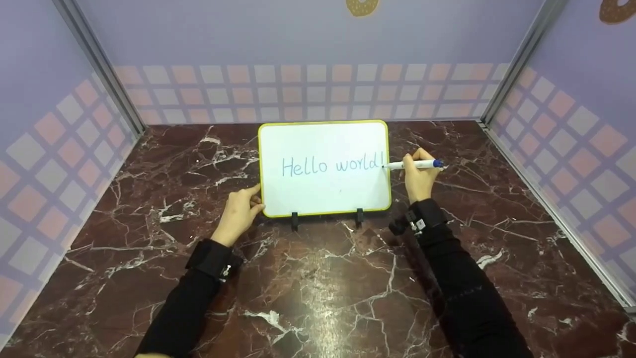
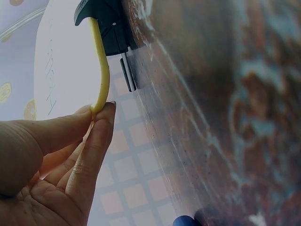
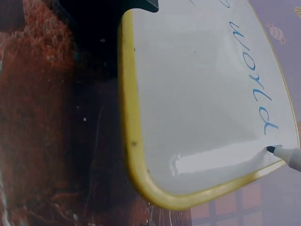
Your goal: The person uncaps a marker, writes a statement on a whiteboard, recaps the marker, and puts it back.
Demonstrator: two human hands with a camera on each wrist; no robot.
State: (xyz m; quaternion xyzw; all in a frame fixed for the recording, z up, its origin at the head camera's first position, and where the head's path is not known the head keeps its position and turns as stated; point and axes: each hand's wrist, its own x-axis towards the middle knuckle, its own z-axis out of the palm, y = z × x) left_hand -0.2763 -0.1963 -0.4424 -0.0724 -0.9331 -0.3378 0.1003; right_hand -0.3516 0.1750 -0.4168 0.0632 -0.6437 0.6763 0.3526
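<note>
A yellow-edged whiteboard (image 1: 323,191) leans upright on a black stand, with "Hello world!" written across it in blue. My left hand (image 1: 237,213) pinches its lower left corner; in the left wrist view, thumb and fingers (image 2: 89,155) meet on the yellow rim. On the other side, my right hand (image 1: 420,176) grips a white marker (image 1: 397,165) with a blue end. The marker's dark tip is at the bottom of the exclamation mark, near the board's right edge. In the right wrist view only the front of the marker (image 3: 290,157) shows, and the right hand is out of sight.
Two black stand feet (image 1: 294,221) stick out below the board onto the dark red marbled table (image 1: 318,278). Behind stands a purple wall (image 1: 318,40) with a pink and white checked band, and similar walls rise at both sides.
</note>
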